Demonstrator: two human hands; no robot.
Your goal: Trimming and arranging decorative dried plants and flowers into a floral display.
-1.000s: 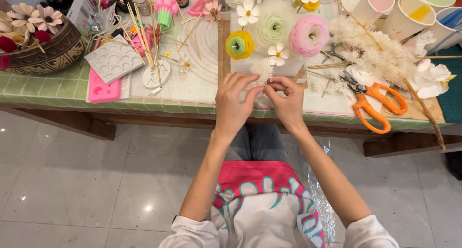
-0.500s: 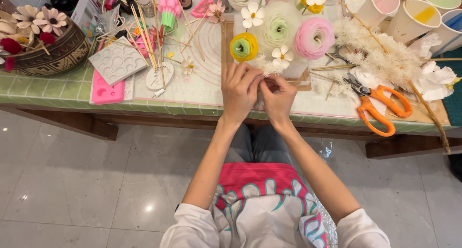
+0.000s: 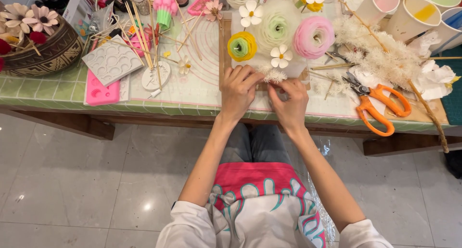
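My left hand [image 3: 239, 90] and my right hand [image 3: 290, 102] meet over the near edge of the craft table [image 3: 192, 106]. Both pinch a small white fluffy sprig [image 3: 274, 75] that lies between their fingertips. Just beyond them stand a yellow-green rolled flower [image 3: 242, 45], a pale white-green one [image 3: 277, 28] and a pink one [image 3: 313, 36], with small white blossoms [image 3: 280, 56] among them, on a wooden board [image 3: 224, 50].
Orange-handled scissors [image 3: 375, 106] lie to the right beside white feathery stems [image 3: 380, 60] and paper cups [image 3: 414, 17]. To the left are a white mould [image 3: 111, 62], a pink mould [image 3: 100, 91], wooden sticks [image 3: 144, 36] and a woven bowl of flowers [image 3: 33, 41].
Both hands have reached a little farther onto the table, up to the flowers. The fluffy sprig now shows between their fingertips.
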